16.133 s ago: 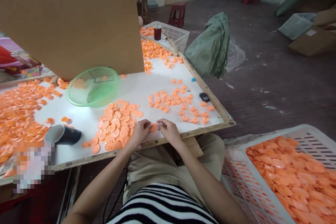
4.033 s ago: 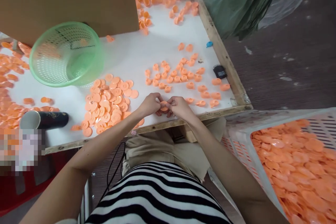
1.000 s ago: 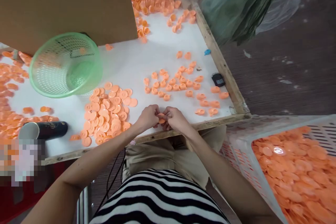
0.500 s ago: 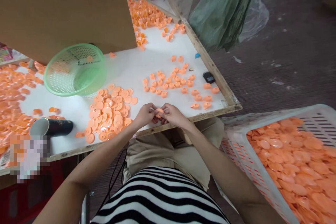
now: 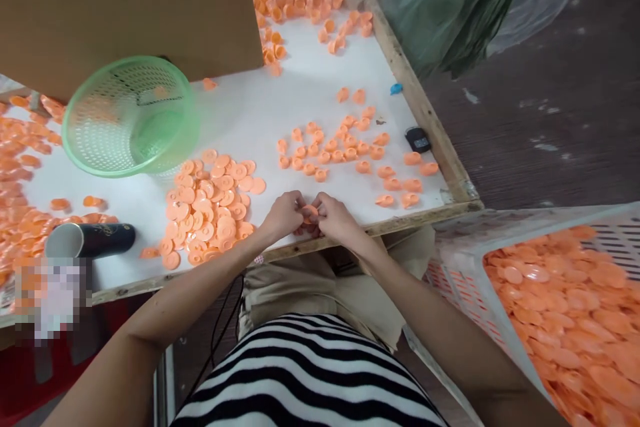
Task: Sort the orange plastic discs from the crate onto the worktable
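Bent lower than half a second ago, a worker in a striped top (image 5: 310,373) pinches an orange disc (image 5: 311,211) between left hand (image 5: 285,215) and right hand (image 5: 336,219), fingers drawn narrow, near the front edge of the table (image 5: 240,113). Round and thin, the disc appears too small to show finer detail. Leftward lies a heap of similar discs (image 5: 213,207), beyond it a tilted green colander (image 5: 93,140); orange shows at its mesh, inside or behind unclear. Rightward, a white plastic crate (image 5: 465,250) holds piled flat orange pieces (image 5: 575,307); far left, a dark cup (image 5: 107,240) lies sideways.
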Demonstrator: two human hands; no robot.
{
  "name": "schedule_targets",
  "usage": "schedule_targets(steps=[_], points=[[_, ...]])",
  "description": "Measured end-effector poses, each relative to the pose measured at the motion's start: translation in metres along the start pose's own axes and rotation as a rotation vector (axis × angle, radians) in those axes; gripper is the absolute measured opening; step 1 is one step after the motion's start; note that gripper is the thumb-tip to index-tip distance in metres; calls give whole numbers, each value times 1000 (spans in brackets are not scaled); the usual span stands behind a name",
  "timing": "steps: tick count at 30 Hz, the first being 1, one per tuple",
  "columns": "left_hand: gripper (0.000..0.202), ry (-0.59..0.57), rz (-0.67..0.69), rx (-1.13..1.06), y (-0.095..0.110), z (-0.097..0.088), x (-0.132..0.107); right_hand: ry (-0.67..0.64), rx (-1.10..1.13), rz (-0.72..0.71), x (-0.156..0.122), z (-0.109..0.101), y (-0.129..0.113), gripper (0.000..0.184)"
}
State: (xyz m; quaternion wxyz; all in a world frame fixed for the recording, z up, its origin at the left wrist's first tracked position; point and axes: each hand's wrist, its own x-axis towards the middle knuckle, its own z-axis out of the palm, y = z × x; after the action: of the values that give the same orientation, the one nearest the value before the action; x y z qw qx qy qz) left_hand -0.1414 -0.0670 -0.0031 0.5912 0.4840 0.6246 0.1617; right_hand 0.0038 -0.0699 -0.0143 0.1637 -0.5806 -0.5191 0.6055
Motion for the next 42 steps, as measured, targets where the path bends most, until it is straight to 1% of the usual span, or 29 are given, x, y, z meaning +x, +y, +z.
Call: schedule_targets(steps=[3, 8, 11, 13, 14, 16, 18, 20, 21, 22, 24, 26, 29, 30, 32, 34, 36, 38, 40, 42], points=[[14, 41, 6, 28, 5, -2, 2, 39, 54, 11, -1, 3, 0, 24], [20, -21, 16, -35, 8, -6, 5, 16, 108, -5, 2, 6, 2, 24], [26, -47, 61, -50, 5, -6, 4, 12, 129, -31, 2, 8, 3, 20], [28, -45, 127, -101, 1, -4, 0, 45, 132, -77, -5, 5, 4, 15], [30, -41, 163, -138, -1, -3, -4, 81, 134, -115, -11, 2, 6, 13], [34, -34, 225, -197, -7, -2, -13, 203, 146, -209, -31, -11, 13, 11], [38, -18, 261, -205, -12, -2, -21, 362, 155, -283, -55, -29, 24, 19], [41, 2, 289, -188, -14, 0, -28, 501, 124, -319, -77, -45, 31, 28], [42, 1, 308, -178, -12, 3, -31, 528, 100, -333, -86, -50, 33, 30], [43, -10, 335, -166, -9, 7, -33, 521, 77, -349, -92, -51, 32, 30], [41, -51, 423, -134, 1, 18, -39, 451, 40, -393, -96, -44, 24, 26], [32, -42, 534, -97, 11, 27, -46, 402, 25, -434, -93, -29, 14, 26], [15, 97, 682, -30, 18, 31, -58, 409, 25, -492, -88, -10, 2, 36], [15, 153, 723, 8, 17, 29, -62, 412, 17, -522, -88, -7, -1, 37], [24, 249, 801, 94, 13, 25, -69, 426, -32, -599, -88, -3, -3, 32], [31, 316, 861, 168, 8, 21, -73, 467, -99, -670, -89, -3, -3, 27], [32, 349, 902, 203, 5, 19, -75, 507, -150, -720, -88, -3, -3, 26], [33, 352, 908, 209, 4, 19, -76, 524, -175, -760, -87, -3, -1, 26], [35, 349, 885, 192, 3, 21, -76, 521, -183, -774, -86, -4, 0, 26], [38, 342, 836, 171, 3, 23, -76, 515, -187, -754, -86, -4, 2, 25]])
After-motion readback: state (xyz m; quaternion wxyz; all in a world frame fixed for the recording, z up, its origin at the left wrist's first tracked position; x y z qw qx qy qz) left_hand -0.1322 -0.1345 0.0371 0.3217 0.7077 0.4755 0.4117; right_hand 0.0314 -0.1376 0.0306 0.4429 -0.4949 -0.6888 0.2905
